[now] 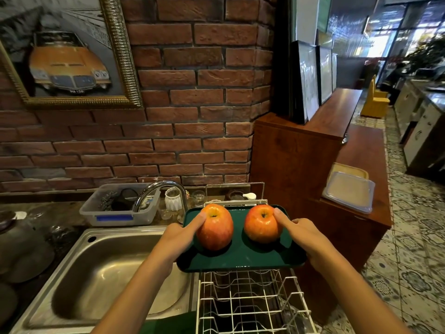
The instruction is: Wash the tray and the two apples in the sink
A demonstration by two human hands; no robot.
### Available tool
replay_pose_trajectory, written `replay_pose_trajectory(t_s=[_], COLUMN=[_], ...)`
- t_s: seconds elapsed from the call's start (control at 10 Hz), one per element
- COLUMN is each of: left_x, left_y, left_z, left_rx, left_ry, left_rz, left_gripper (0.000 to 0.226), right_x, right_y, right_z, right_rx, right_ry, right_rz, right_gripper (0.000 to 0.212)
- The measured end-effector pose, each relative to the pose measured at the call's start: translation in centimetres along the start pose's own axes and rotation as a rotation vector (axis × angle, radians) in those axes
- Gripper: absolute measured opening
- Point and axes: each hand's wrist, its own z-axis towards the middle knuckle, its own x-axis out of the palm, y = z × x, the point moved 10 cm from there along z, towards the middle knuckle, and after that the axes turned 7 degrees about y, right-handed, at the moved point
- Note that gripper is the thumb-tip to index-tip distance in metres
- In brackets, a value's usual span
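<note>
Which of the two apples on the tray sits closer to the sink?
The left apple, steadied by the left hand, is nearer the sink. The right apple lies beside the right hand, over the dish rack.

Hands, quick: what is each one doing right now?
Left hand: grips the left edge of the green tray, thumb pressed on the left apple.
Right hand: grips the tray's right edge, thumb pressed on the right apple.
</note>
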Motion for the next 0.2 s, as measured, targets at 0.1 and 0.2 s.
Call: replay_pose_trajectory(t_s=[0.1,0.2], left_x=[0.44,0.05], left_y=[0.16,-0.06], left_z=[-0.47,-0.66], left_rx=[0.008,0.071], left_ry=[0.015,-0.035], left_rz=[-0.017,-0.037], left_gripper=[0.051,0.055], right_x=[0.11,-0.60], right_y=[-0.53,-0.47], right_z=[0.21,0.24], right_rx=[0.015,-0.008], right_ry=[0.013,-0.066], right_rz=[0.020,0.061], right_gripper=[0.076,0.088])
